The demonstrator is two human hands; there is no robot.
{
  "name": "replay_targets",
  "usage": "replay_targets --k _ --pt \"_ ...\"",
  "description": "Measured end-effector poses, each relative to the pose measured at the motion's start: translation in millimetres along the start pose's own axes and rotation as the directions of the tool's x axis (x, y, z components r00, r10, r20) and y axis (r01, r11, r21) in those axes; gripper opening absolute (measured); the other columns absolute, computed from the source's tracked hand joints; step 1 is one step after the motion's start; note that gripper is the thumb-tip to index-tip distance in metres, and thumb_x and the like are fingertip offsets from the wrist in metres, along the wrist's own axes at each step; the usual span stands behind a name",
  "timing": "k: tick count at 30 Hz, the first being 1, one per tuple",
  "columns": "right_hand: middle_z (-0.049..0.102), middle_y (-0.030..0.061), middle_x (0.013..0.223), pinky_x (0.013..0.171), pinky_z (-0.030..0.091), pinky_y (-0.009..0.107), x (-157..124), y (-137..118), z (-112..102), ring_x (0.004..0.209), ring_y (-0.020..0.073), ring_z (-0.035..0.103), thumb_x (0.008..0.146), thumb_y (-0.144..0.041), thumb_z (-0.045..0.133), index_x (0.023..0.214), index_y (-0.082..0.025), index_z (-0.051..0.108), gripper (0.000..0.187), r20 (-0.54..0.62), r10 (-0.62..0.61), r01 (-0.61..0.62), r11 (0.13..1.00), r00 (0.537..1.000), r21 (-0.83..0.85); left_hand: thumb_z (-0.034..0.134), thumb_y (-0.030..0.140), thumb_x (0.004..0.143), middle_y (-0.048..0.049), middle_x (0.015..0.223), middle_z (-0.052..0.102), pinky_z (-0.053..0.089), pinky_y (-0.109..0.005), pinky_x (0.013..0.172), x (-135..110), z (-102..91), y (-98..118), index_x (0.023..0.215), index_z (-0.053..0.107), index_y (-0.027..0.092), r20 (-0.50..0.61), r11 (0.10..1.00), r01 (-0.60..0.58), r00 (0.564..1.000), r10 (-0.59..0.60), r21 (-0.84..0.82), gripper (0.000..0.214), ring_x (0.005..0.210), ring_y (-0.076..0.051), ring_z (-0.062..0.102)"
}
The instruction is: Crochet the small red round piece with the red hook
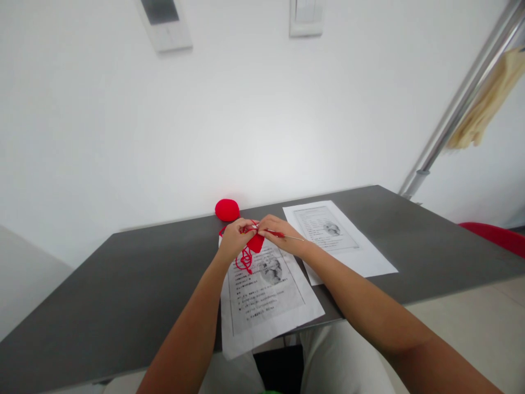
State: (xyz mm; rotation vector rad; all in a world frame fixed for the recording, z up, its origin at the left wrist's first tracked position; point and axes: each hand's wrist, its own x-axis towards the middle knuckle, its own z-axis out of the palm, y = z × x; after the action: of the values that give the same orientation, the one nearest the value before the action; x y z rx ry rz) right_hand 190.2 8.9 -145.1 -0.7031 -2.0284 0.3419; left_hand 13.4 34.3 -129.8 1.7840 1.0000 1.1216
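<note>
I'll take the near sheet (273, 314) as my mark: a printed page with an oval grey picture, lying on the dark table (164, 284), its bottom edge slightly over the table's front. Above the top part of that sheet, the person's two bare hands meet over a small red yarn piece (256, 244).

The left hand (237, 236) pinches the piece at its upper edge, thumb against fingers. The right hand (278, 232) is closed around a slim rod (293, 237) — metallic, with some red along it — whose bare end sticks out to the right, over the near sheet's upper right side. The rod's other end runs in among the fingertips; whether it sits in a stitch I can't tell from here.

Loose red strands (245, 262) hang in a tangle below the left hand, in front of the near sheet's upper left print. Beyond the sheet's top edge, close to the white wall (262, 120), sits a round red ball of yarn (227, 210). To the right of the near sheet — and a little farther back — lies a second printed page (361, 257), also bearing an oval picture.
</note>
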Motion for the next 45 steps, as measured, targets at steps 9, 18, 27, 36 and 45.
replay_targets --k 9,18,27,36,45 --pt "0.062 0.0094 0.102 0.091 0.048 0.034 -3.4 -3.5 0.3 0.099 0.0172 0.059 0.092 -0.028 0.050 0.095 -0.020 0.060 0.013 -0.032 -0.013 0.014 1.000 0.999 0.010 0.072 0.024 0.060 -0.0070 0.088 0.072 0.048 -0.031 0.078 1.9 0.0 -5.7 0.085 0.072 0.015 -0.016 0.975 0.115 0.993 -0.121 -0.189 0.027 0.080 -0.020 0.063" --pt "0.063 0.0108 0.104 0.090 0.051 0.036 -2.7 -2.7 1.2 0.102 0.0174 0.060 0.094 -0.024 0.044 0.101 -0.019 0.059 0.018 -0.060 -0.096 0.096 0.995 0.994 -0.014 0.076 0.024 0.057 -0.0054 0.080 0.073 0.047 -0.031 0.078 1.6 2.5 -6.4 0.086 0.073 0.013 0.024 0.909 0.194 0.980 -0.199 -0.368 0.031 0.076 -0.018 0.064" --pt "0.061 0.0120 0.114 0.095 0.050 0.036 -4.2 -2.8 0.0 0.110 0.0177 0.058 0.094 -0.021 0.045 0.103 -0.019 0.058 0.016 -0.050 -0.128 0.125 0.990 0.990 -0.059 0.079 0.019 0.057 -0.0082 0.078 0.073 0.048 -0.028 0.074 -2.0 5.9 0.3 0.085 0.072 0.009 0.164 0.721 0.316 0.948 -0.274 -0.617 0.031 0.072 -0.017 0.066" --pt "0.060 0.0108 0.115 0.094 0.050 0.039 -2.6 -4.5 2.6 0.107 0.0191 0.057 0.094 -0.023 0.043 0.108 -0.021 0.056 0.019 -0.048 -0.156 0.145 0.972 0.987 -0.186 0.078 0.017 0.058 -0.0061 0.073 0.071 0.049 -0.026 0.069 -2.3 8.8 -1.9 0.080 0.070 0.008 0.178 0.637 0.337 0.936 -0.303 -0.693 0.025 0.066 -0.013 0.064" --pt "0.059 0.0126 0.117 0.097 0.048 0.039 -2.4 -5.7 5.4 0.111 0.0203 0.055 0.095 -0.022 0.040 0.108 -0.018 0.056 0.021 -0.036 -0.096 0.081 0.951 0.995 -0.299 0.077 0.019 0.055 -0.0078 0.074 0.072 0.049 -0.028 0.072 -1.1 16.2 -3.7 0.078 0.071 0.009 0.074 0.690 0.247 0.960 -0.271 -0.681 0.026 0.068 -0.016 0.065"
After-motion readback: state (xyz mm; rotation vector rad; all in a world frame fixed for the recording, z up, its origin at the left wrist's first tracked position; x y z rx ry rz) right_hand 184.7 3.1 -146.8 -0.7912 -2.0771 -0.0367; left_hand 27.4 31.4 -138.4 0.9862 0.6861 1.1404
